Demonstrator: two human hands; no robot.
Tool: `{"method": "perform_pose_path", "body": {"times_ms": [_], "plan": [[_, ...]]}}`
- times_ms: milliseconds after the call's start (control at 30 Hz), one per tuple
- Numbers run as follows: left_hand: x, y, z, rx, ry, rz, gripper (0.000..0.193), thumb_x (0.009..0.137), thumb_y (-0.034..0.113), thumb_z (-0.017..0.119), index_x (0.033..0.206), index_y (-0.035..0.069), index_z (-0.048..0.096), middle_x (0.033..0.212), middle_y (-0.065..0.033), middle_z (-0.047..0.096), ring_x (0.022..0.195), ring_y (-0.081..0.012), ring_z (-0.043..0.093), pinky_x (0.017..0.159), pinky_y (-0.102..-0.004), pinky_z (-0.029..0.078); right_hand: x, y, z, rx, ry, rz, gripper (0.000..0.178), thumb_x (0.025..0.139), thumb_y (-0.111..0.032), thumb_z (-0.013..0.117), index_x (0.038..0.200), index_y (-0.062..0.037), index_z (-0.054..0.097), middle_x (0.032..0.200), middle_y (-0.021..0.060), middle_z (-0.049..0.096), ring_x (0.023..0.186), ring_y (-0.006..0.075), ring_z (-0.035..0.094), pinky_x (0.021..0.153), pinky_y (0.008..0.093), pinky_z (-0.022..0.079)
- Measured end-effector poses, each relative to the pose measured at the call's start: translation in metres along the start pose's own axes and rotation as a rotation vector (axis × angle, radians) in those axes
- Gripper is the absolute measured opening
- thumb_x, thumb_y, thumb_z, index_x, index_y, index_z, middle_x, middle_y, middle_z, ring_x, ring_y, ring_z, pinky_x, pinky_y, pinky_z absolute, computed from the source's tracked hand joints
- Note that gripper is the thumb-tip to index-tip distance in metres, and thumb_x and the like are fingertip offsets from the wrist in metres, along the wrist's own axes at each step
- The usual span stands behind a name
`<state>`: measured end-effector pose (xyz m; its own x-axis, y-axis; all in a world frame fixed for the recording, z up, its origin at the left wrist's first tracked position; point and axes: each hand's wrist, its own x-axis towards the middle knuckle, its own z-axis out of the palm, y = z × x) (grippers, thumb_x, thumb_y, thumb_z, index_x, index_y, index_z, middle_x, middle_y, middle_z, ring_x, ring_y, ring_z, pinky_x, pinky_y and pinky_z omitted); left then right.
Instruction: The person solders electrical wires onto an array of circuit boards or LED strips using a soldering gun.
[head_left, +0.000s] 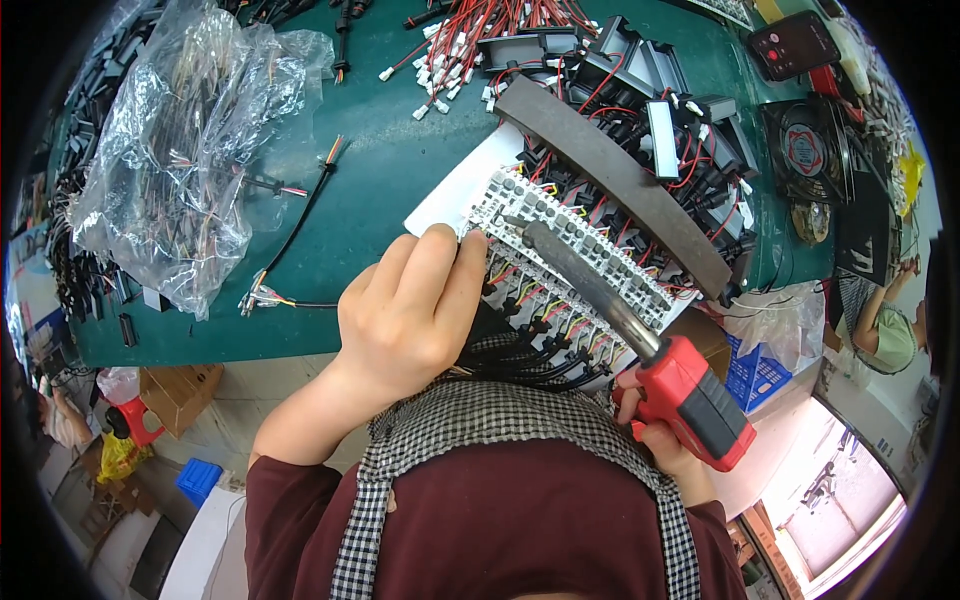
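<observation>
The long white terminal-block strip [570, 250], studded with rows of grey screw heads and trailing black, red and yellow leads, lies slantwise at the near edge of the green tabletop [380, 170]. At its near-left end the left hand [410, 310] presses down, fingers curled in a closed grip on the strip's corner. Across the strip lies the dark metal shaft of a red-and-black electric screwdriver [690, 395], tip resting on the screw heads towards the left end; the right hand [650, 430] grips its handle just below the strip's right end. To do this well, I would judge, keep the bit square in the screw (no tilt) and the strip pinned flat. Beyond the strip sits a curved dark foam bar [620, 180]; far left of it, a crumpled clear plastic bag [190, 150].
</observation>
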<state>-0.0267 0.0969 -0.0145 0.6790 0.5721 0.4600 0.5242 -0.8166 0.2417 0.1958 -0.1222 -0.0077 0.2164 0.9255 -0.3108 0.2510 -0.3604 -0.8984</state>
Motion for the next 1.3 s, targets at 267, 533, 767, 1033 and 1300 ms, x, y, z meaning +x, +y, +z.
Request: {"method": "perform_pose_path", "body": {"times_ms": [267, 533, 767, 1033, 1300], "plan": [[-0.002, -0.002, 0.002, 0.040, 0.041, 0.046, 0.030, 0.063, 0.005, 0.066, 0.092, -0.002, 0.067, 0.085, -0.0069, 0.053, 0.063, -0.0139, 0.053, 0.046, -0.0236, 0.041, 0.008, -0.010, 0.004, 0.058, 0.019, -0.080, 0.071, 0.067, -0.016, 0.080, 0.127, 0.0075, 0.050, 0.079, 0.0045, 0.069, 0.075, 0.0192, 0.070, 0.076, 0.0294, 0.052], [-0.003, 0.005, 0.005, -0.104, 0.095, -0.094, 0.026, 0.064, 0.001, 0.068, 0.090, 0.000, 0.066, 0.082, -0.0071, 0.051, 0.061, -0.0168, 0.054, 0.048, -0.0272, 0.043, 0.008, -0.006, 0.007, 0.013, 0.050, -0.065, 0.054, 0.067, -0.011, 0.077, 0.116, 0.0025, 0.060, 0.084, 0.0060, 0.069, 0.079, 0.0211, 0.070, 0.078, 0.0313, 0.054], [0.002, 0.010, 0.011, -0.033, 0.129, -0.133, 0.020, 0.065, 0.000, 0.071, 0.083, 0.003, 0.063, 0.078, -0.0046, 0.048, 0.058, -0.0153, 0.052, 0.048, -0.0273, 0.043, 0.016, -0.016, 0.012, -0.305, 0.017, -0.021, 0.034, 0.062, -0.007, 0.074, 0.095, -0.0111, 0.072, 0.100, 0.0105, 0.069, 0.090, 0.0266, 0.069, 0.076, 0.0340, 0.057], [0.004, 0.013, 0.008, 0.007, 0.075, -0.157, 0.020, 0.065, -0.001, 0.071, 0.082, 0.002, 0.063, 0.077, -0.0051, 0.050, 0.057, -0.0159, 0.051, 0.047, -0.0284, 0.042, 0.016, -0.011, 0.012, -0.202, 0.050, -0.046, 0.035, 0.062, -0.005, 0.073, 0.096, -0.0125, 0.072, 0.102, 0.0106, 0.069, 0.089, 0.0258, 0.069, 0.075, 0.0332, 0.057], [0.005, 0.014, 0.006, 0.003, 0.036, -0.151, 0.020, 0.065, -0.005, 0.072, 0.082, 0.001, 0.064, 0.079, -0.0063, 0.052, 0.057, -0.0178, 0.053, 0.048, -0.0296, 0.042, 0.013, -0.003, 0.009, -0.171, 0.020, -0.034, 0.036, 0.060, -0.006, 0.073, 0.096, -0.0126, 0.071, 0.105, 0.0115, 0.069, 0.090, 0.0261, 0.069, 0.075, 0.0335, 0.056]]}}
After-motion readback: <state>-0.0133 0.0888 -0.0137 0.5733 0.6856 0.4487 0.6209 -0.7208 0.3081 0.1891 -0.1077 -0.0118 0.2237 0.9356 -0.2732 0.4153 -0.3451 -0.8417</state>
